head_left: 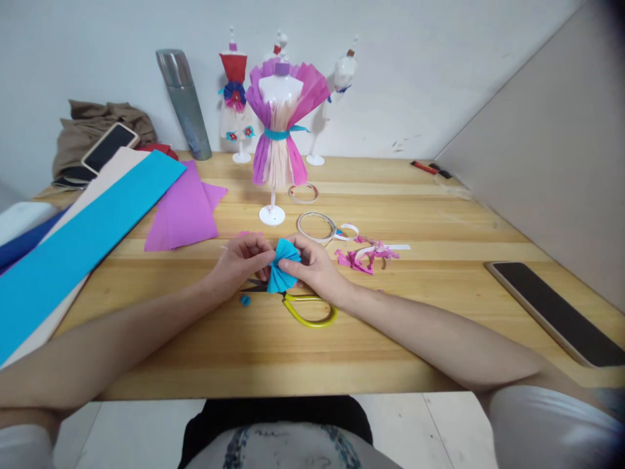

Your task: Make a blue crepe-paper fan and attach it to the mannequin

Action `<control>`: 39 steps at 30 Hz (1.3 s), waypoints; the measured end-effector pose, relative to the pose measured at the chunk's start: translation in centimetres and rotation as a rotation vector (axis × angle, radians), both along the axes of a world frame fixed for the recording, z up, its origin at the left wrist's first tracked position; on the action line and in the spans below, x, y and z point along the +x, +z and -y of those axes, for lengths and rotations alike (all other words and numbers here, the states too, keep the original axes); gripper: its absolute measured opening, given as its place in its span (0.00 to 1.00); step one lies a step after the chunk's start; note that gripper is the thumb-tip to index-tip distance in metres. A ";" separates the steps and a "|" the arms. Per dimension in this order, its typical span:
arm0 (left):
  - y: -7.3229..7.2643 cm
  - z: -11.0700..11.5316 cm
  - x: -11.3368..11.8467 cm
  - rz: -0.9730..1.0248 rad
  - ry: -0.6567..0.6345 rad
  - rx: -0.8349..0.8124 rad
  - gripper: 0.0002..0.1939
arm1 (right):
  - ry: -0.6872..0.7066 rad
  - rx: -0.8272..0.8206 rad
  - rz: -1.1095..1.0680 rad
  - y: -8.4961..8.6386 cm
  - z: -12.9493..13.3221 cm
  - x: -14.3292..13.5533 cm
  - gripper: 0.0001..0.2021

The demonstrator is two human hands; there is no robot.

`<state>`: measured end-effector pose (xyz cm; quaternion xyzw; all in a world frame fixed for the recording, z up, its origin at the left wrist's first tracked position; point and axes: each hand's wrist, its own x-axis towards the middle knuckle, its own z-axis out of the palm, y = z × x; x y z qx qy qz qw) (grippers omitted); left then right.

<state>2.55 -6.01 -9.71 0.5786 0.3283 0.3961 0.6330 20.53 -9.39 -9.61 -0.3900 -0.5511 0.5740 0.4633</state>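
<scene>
Between my two hands is a small pleated fan of blue crepe paper [284, 273], pinched narrow at its middle and flared at its ends. My right hand [315, 264] grips it with the thumb across its front. From the other side, my left hand [248, 257] pinches its edge with thumb and fingertips. Below the hands lie scissors with yellow handles [312, 322], their blades partly covered by the fan. A tiny blue scrap [245, 299] sits beside the blades. Behind the hands stands a white mini dress form [272, 215] in a purple, pink and cream paper dress with a blue sash.
Tape rolls [316, 226] and pink paper scraps [361, 260] lie past my right hand. Folded blue paper [97, 247] and purple sheets [188, 215] cover the left side. A flask [188, 107] and more dress forms [234, 117] stand by the wall. A phone [556, 312] lies right.
</scene>
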 end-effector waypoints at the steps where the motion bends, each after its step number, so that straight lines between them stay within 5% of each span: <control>1: 0.0 0.0 0.0 0.007 -0.002 -0.004 0.22 | 0.027 -0.007 0.001 0.0 0.0 0.1 0.18; 5: -0.2 -0.3 -0.1 0.037 -0.015 -0.012 0.22 | 0.026 0.024 0.022 0.3 -0.3 0.8 0.19; 9: -0.4 -0.6 -0.1 0.013 -0.051 -0.018 0.21 | -0.053 0.280 0.111 1.3 -1.0 1.8 0.13; 14: -0.1 -0.6 -0.1 -0.034 -0.112 -0.029 0.21 | 0.134 0.504 0.343 2.4 -2.0 3.0 0.06; 30: 0.3 -0.1 -0.1 -0.001 -0.113 0.070 0.22 | 0.071 0.238 0.345 2.0 -2.2 2.6 0.05; 39: 0.3 0.7 0.1 0.010 0.002 0.088 0.13 | -0.009 0.250 0.296 2.6 -2.0 2.6 0.10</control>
